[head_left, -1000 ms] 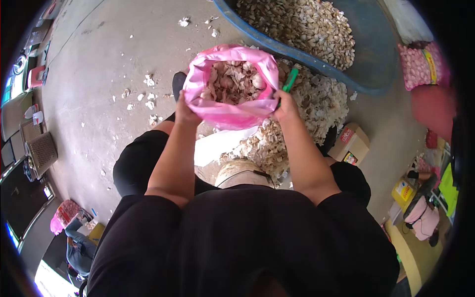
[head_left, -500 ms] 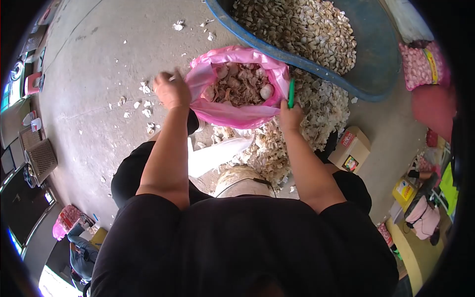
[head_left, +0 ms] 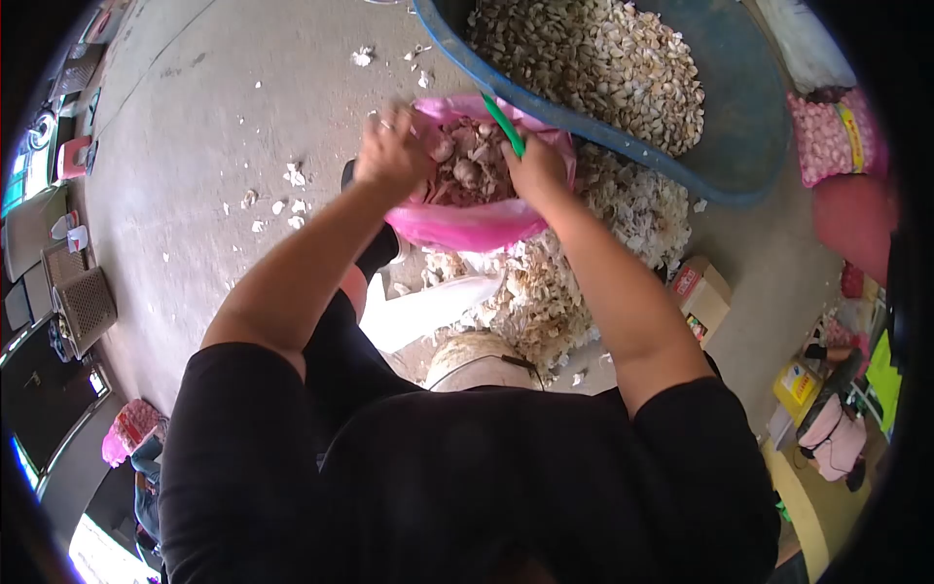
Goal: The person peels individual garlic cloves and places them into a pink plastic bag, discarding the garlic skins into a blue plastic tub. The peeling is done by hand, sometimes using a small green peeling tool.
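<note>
A pink plastic bag [head_left: 467,229] stands in front of me with its mouth open, holding garlic bulbs [head_left: 467,173] and loose brownish skins. My left hand [head_left: 389,156] is over the bag's left rim, fingers apart and a little blurred, with a ring on one finger. At the bag's right side, my right hand [head_left: 537,173] is closed around a slim green knife [head_left: 504,125], which points up and to the left across the bag's mouth. Whether my left palm touches the plastic is hidden.
A large blue tub [head_left: 744,117] of separated garlic cloves [head_left: 623,73] stands just beyond the bag. Peeled skins [head_left: 545,292] are heaped around a white bucket [head_left: 479,362] between my legs. A cardboard box [head_left: 708,304] and a filled pink net sack [head_left: 827,136] are at right.
My left hand has come in from the left to the bag's rim. My right hand has moved left over the bag, and the green knife has tilted leftward.
</note>
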Tool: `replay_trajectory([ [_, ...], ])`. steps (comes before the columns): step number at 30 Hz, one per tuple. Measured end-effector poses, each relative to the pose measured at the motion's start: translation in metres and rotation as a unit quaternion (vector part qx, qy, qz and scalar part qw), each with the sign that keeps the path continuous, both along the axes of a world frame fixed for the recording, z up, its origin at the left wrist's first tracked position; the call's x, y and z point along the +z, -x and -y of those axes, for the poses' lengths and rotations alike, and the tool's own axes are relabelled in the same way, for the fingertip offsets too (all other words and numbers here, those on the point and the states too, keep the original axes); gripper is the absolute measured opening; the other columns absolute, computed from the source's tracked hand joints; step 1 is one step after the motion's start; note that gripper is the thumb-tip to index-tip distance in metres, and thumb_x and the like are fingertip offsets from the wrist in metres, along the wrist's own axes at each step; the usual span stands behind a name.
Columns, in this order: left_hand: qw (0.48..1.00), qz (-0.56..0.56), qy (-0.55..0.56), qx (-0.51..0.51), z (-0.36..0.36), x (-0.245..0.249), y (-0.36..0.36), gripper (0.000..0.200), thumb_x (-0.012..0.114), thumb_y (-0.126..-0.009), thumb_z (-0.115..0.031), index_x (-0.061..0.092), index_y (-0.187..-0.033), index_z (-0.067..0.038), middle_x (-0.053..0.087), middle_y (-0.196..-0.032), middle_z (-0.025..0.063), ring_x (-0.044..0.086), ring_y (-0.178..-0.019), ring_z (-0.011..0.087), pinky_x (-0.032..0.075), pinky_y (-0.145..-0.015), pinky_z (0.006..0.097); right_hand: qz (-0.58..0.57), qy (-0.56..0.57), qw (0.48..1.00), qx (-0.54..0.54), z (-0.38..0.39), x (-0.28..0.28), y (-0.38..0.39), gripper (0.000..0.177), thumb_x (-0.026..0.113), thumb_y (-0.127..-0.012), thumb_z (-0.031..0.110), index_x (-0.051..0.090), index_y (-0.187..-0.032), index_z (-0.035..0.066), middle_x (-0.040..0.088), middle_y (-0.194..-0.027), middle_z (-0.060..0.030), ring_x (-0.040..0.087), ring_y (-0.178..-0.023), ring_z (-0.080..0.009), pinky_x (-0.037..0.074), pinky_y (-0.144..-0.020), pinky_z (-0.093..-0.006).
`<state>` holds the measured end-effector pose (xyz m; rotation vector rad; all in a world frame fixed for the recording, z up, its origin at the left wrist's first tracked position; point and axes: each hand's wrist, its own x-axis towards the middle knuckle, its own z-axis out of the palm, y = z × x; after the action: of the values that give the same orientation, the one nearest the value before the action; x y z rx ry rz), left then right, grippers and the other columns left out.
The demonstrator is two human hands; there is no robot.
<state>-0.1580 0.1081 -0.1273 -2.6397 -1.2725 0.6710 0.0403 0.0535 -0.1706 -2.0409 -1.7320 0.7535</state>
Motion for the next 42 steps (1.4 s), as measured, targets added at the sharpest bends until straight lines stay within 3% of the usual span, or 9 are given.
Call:
replay_trajectory([
  [3,0.975,0.157,0.125,-0.097,0.048,-0.016,0.016,0.06,0.062,-0.07,-0.034,0.04,-0.118,-0.005,0.033,-0.124,0.019,0.039,-0.111,0.0338,0.036,-0.09,0.0438,-0.15,0.246,0.936,-0.202,0.029,0.02,-0.013,0.021,0.055,-0.078,0.02,0.051,-0.09,0.004,0.058,-0.076,-0.0191,0.057,-0.073,-0.0342,0.045,-0.065,-0.0407],
  [9,0.929,0.174,0.302,0.127,0.003,0.01,-0.024,0.054,0.064,-0.071,-0.025,0.04,-0.114,-0.005,0.041,-0.116,0.0215,0.036,-0.112,0.0365,0.037,-0.09,0.0409,-0.08,0.042,0.994,-0.068,0.037,0.017,-0.028,0.021,0.055,-0.079,0.025,0.054,-0.082,0.005,0.056,-0.07,-0.0164,0.056,-0.069,-0.0345,0.044,-0.062,-0.0404],
  [14,0.992,0.068,0.079,0.066,0.003,-0.03,-0.025,0.043,0.039,-0.082,-0.017,0.036,-0.125,-0.021,0.03,-0.126,0.015,0.04,-0.108,0.0386,0.041,-0.084,0.0458,-0.111,0.062,0.989,-0.074,0.047,0.055,-0.035,0.021,0.054,-0.079,0.026,0.054,-0.084,0.006,0.055,-0.064,-0.0156,0.055,-0.062,-0.0332,0.042,-0.058,-0.0395],
  [23,0.94,0.233,0.206,0.139,-0.019,0.004,-0.014,0.051,0.07,-0.063,-0.028,0.053,-0.107,-0.007,0.049,-0.109,0.0125,0.051,-0.097,0.0271,0.043,-0.081,0.037,-0.099,0.217,0.971,-0.017,0.103,0.116,-0.075,0.022,0.057,-0.078,0.023,0.048,-0.079,0.002,0.052,-0.061,-0.015,0.054,-0.059,-0.0304,0.04,-0.054,-0.0397],
  [27,0.722,0.428,0.436,0.324,-0.011,0.033,-0.003,0.04,0.067,-0.071,-0.021,0.054,-0.104,-0.002,0.053,-0.104,0.0109,0.053,-0.097,0.0226,0.045,-0.079,0.0315,-0.072,0.19,0.972,-0.121,0.099,0.134,-0.03,0.019,0.05,-0.082,0.02,0.049,-0.092,0.005,0.057,-0.075,-0.0135,0.058,-0.071,-0.0278,0.045,-0.065,-0.0396],
  [31,0.326,0.641,0.562,0.408,0.03,0.094,-0.011,0.036,0.054,-0.081,-0.012,0.043,-0.114,-0.003,0.055,-0.099,0.01,0.055,-0.092,0.0215,0.046,-0.077,0.0294,0.082,0.241,0.966,0.046,0.132,0.056,-0.016,0.028,0.042,-0.082,0.012,0.047,-0.11,0.009,0.057,-0.092,-0.0167,0.056,-0.087,-0.0294,0.044,-0.074,-0.0406],
  [33,0.317,0.631,0.591,0.388,0.041,0.114,-0.012,0.032,0.048,-0.085,-0.017,0.042,-0.114,-0.005,0.055,-0.098,0.0104,0.055,-0.092,0.0207,0.046,-0.078,0.0308,0.016,0.325,0.944,0.051,0.126,0.096,-0.027,0.034,0.04,-0.081,0.009,0.045,-0.115,0.01,0.056,-0.099,-0.0177,0.055,-0.093,-0.029,0.043,-0.077,-0.041],
  [39,0.192,0.667,0.559,0.453,0.081,0.138,-0.049,0.032,0.039,-0.089,-0.035,0.049,-0.101,-0.007,0.057,-0.084,0.0067,0.053,-0.073,0.0169,0.044,-0.06,0.0282,-0.07,0.0,0.993,-0.092,0.149,0.217,-0.041,0.031,0.052,-0.081,0.019,0.048,-0.111,0.012,0.058,-0.064,-0.0145,0.058,-0.058,-0.0312,0.045,-0.052,-0.0399],
  [42,0.252,0.675,0.515,0.465,0.09,0.138,-0.073,0.037,0.034,-0.089,-0.04,0.049,-0.09,-0.007,0.053,-0.071,0.0058,0.048,-0.059,0.0151,0.039,-0.051,0.0268,-0.08,-0.103,0.991,-0.036,0.165,0.223,-0.029,0.034,0.053,-0.08,0.019,0.047,-0.113,0.014,0.057,-0.061,-0.0149,0.056,-0.054,-0.0324,0.044,-0.05,-0.0411],
])
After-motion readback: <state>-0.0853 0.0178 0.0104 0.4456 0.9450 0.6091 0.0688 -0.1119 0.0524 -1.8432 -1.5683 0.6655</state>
